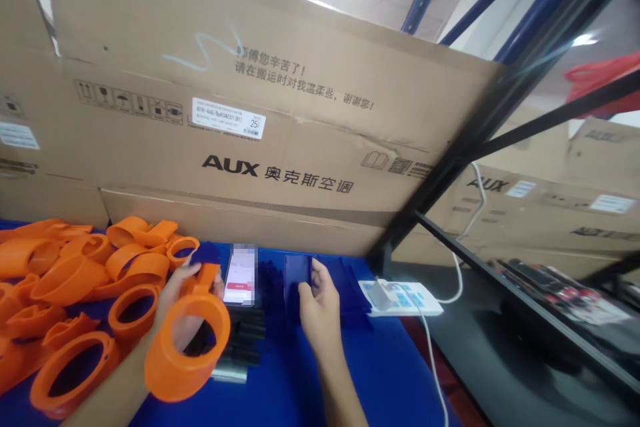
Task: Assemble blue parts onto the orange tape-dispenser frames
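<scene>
My left hand [173, 293] is closed around the tab of an orange plastic ring [167, 373], whose wide round collar hangs toward me. A dark blue piece [206, 253] sits at the far end of that tab, by my fingertips; whether it is attached, I cannot tell. With thumb and fingers, my right hand [323, 303] grips the edge of a flat dark blue plastic piece [295, 280]. More dark blue pieces [353, 287] lie just right of it. Left of my left hand is a heap of similar orange rings [75, 273].
A lit smartphone [240, 277] stands between my hands, behind several black pieces [247, 333]. A white power strip [410, 300] with cables lies right on the blue tabletop [280, 387]. Large cardboard boxes [250, 213] wall the back; a dark rack post [440, 167] slants at right.
</scene>
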`<state>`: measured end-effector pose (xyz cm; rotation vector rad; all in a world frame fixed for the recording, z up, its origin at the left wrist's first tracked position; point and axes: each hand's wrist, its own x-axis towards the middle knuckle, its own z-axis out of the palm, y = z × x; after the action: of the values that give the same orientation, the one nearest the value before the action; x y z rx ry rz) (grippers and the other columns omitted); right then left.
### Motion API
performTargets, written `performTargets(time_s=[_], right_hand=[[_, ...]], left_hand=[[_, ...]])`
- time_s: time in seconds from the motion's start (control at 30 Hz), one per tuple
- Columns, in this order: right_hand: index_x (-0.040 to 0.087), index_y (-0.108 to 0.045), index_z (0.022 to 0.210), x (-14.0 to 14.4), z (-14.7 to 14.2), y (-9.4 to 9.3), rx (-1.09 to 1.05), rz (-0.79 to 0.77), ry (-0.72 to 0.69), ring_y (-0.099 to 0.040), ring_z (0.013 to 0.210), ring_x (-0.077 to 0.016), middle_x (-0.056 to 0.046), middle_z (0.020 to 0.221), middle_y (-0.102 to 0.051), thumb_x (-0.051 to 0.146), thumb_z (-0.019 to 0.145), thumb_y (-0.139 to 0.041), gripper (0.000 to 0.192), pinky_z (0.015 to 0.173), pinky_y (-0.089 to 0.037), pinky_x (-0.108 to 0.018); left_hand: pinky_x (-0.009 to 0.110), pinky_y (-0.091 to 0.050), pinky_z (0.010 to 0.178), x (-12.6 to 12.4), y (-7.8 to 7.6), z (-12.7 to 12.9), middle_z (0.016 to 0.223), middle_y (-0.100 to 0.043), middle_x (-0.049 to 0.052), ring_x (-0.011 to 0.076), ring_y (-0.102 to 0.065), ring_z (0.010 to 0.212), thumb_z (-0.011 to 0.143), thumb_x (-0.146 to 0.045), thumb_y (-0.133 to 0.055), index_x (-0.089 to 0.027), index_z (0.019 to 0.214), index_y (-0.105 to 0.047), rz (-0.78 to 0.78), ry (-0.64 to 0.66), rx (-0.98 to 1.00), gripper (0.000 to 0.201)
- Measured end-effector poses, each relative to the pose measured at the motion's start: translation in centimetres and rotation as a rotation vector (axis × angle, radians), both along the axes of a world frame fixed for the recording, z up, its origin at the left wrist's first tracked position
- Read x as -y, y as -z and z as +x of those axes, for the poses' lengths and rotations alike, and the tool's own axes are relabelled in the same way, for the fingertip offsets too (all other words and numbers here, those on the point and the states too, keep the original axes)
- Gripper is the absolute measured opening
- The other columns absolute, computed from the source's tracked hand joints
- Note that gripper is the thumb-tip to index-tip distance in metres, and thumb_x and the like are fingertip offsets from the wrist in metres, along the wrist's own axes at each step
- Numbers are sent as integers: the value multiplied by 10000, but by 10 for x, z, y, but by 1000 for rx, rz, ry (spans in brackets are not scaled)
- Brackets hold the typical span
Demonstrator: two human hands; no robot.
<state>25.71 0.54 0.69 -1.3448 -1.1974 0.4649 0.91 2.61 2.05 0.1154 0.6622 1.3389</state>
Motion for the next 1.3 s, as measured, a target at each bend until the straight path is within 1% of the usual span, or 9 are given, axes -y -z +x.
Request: performTargets(time_s=[0.23, 0.33, 0.5, 0.63, 0.73, 0.9, 0.97, 1.1, 1.3], right_hand=[[75, -688, 1268, -1, 72, -5, 494, -41, 549, -664, 1123, -340, -215, 1195, -719, 265, 895, -439, 487, 1007, -486, -480], [43, -694, 1245, -2, 86, -3, 527, -85, 585, -669, 1105, -360, -238, 1166, -724, 243, 875, -426, 499, 983, -494, -493], [49, -734, 1160, -4, 88, 1, 540, -90, 559, -675, 1038, -392, -246, 1093, -739, 218, 834, -455, 461, 948, -487, -555], [92, -742, 1112, -3, 81, -5, 527, -29, 556, -641, 1108, -388, -225, 1129, -727, 255, 882, -476, 387, 1000, -451, -572], [156, -729, 1086, 0, 55, -9, 454, 58, 437, -681, 1034, -287, -147, 1082, -743, 328, 970, -469, 333, 952, -519, -435], [212, -676, 1205, 13, -12, -6, 147, 136, -297, -701, 837, -201, -49, 920, -747, 346, 1004, -561, 268, 796, -563, -332], [226, -654, 1265, 19, -30, -6, 175, 146, -445, -685, 822, -187, -44, 955, -741, 318, 987, -601, 298, 773, -557, -319], [248, -634, 1317, 26, -40, -8, 309, 203, -492, -653, 814, -184, -39, 984, -726, 279, 927, -681, 395, 782, -544, -334], [214, -654, 1247, 24, -39, 1, 493, 248, -341, -640, 792, -201, -52, 917, -715, 228, 887, -694, 363, 700, -531, -321]], left_hand=[[282, -626, 624, 1, 8, 5, 705, -685, 22, 177, -709, 640, 788, -92, -696, -189, 805, -602, 164, 39, 30, 137], [282, -610, 563, -1, 10, 6, 713, -699, 25, 182, -702, 594, 768, -109, -714, -195, 861, -621, 193, 48, -53, 157], [274, -571, 507, -3, 9, 7, 735, -725, 20, 192, -693, 551, 752, -158, -725, -234, 1194, -607, 294, 78, -205, 463], [254, -529, 497, 3, 10, 11, 618, -673, -11, 169, -637, 477, 796, -234, -700, -224, 1246, -570, 383, 142, -315, 468], [235, -475, 476, 9, 14, 16, 537, -622, -38, 149, -568, 425, 851, -267, -653, -244, 1271, -538, 449, 228, -412, 436], [197, -362, 432, 12, 29, 22, 527, -594, -61, 117, -481, 402, 904, -298, -636, -277, 1307, -482, 560, 362, -578, 432], [191, -352, 432, 13, 33, 24, 551, -584, -66, 108, -469, 411, 915, -297, -636, -279, 1307, -482, 596, 382, -615, 422], [185, -341, 418, 15, 38, 26, 631, -607, -55, 86, -446, 405, 914, -299, -644, -273, 1283, -497, 603, 416, -611, 398], [175, -373, 434, 19, 39, 30, 603, -576, -64, 86, -479, 427, 926, -304, -637, -258, 1145, -531, 591, 416, -535, 247]])
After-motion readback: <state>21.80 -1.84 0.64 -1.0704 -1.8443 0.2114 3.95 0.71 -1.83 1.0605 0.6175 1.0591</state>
